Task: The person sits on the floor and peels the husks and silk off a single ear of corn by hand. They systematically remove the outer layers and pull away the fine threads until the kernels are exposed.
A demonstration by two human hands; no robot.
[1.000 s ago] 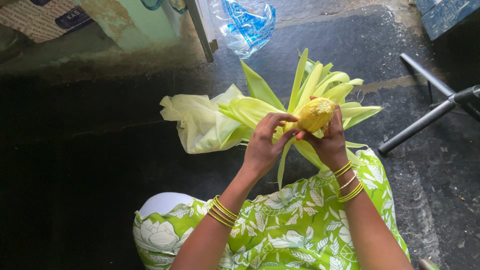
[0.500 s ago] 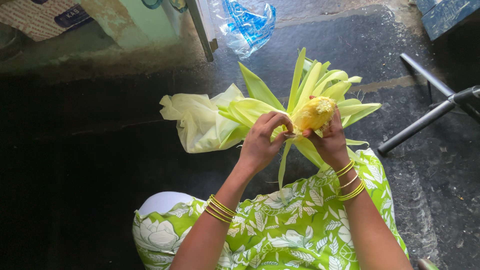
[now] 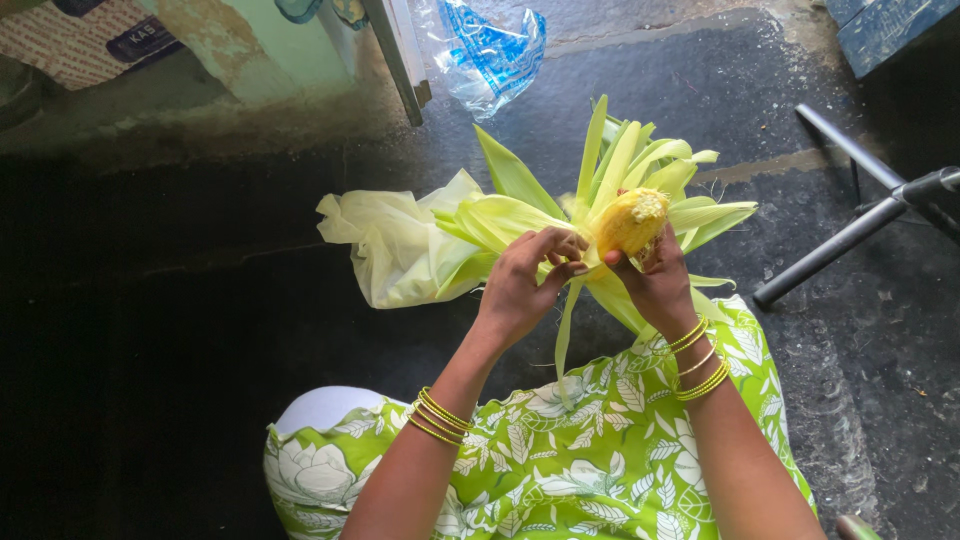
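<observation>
Head view: a corn cob (image 3: 632, 222) is gripped in the right hand (image 3: 662, 288), fingers wrapped closed round its lower part, with the yellow kernels bared at the tip. The cob is held above the lap, just over a spread of peeled-back husk leaves (image 3: 610, 170) that fan outward behind it. The left hand (image 3: 522, 285) is set just beside the cob, its fingers pinched narrow on a strip of husk (image 3: 566, 325) that trails down toward the green floral dress (image 3: 590, 460). Gold bangles (image 3: 440, 415) are worn on both wrists.

To the left of the leaves a pale green plastic bag (image 3: 395, 245) lies on the dark floor (image 3: 150, 350); a clear and blue plastic bag (image 3: 490, 45) lies further off, and a metal stand leg (image 3: 850, 240) crosses at the right.

The stripping is judged to go best when the cob is kept steady in the closed grip and each leaf is pinched near its base — then drawn down and away in one pull, so that it is torn off whole and the silk is lifted with it
</observation>
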